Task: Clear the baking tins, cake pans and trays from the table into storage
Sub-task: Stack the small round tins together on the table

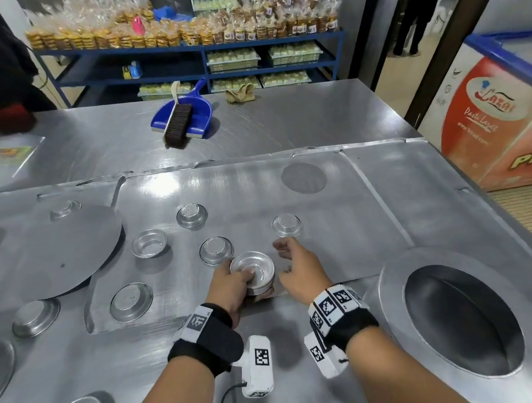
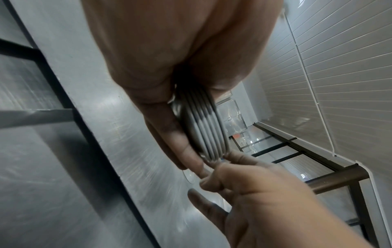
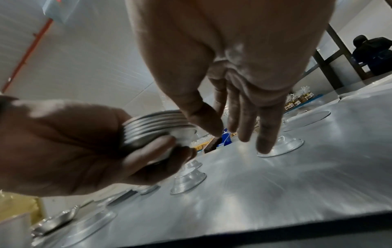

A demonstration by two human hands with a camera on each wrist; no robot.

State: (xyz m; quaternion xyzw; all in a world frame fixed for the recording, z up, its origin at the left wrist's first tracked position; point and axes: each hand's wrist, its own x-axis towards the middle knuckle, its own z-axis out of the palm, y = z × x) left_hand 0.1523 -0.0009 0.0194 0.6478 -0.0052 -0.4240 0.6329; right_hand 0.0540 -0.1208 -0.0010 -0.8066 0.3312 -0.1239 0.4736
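Note:
My left hand [image 1: 244,279] grips a nested stack of small round tins [image 1: 254,267] just above the steel table; the left wrist view shows their stacked rims [image 2: 201,132] between thumb and fingers. My right hand [image 1: 288,259] hovers open just right of the stack, fingers spread and holding nothing. Beyond its fingers [image 3: 265,134] sits an upturned tin [image 1: 287,225], whose rim [image 3: 284,146] also shows in the right wrist view. More single tins [image 1: 216,250] [image 1: 191,215] [image 1: 149,243] [image 1: 131,302] lie scattered on a flat tray [image 1: 339,200].
A deep round cake pan [image 1: 393,286] stands at the right front. A flat round disc [image 1: 45,251] and further tins [image 1: 36,317] lie at the left. A blue dustpan with brush [image 1: 185,118] and a cloth [image 1: 240,95] sit far back. A freezer chest [image 1: 494,121] flanks the right.

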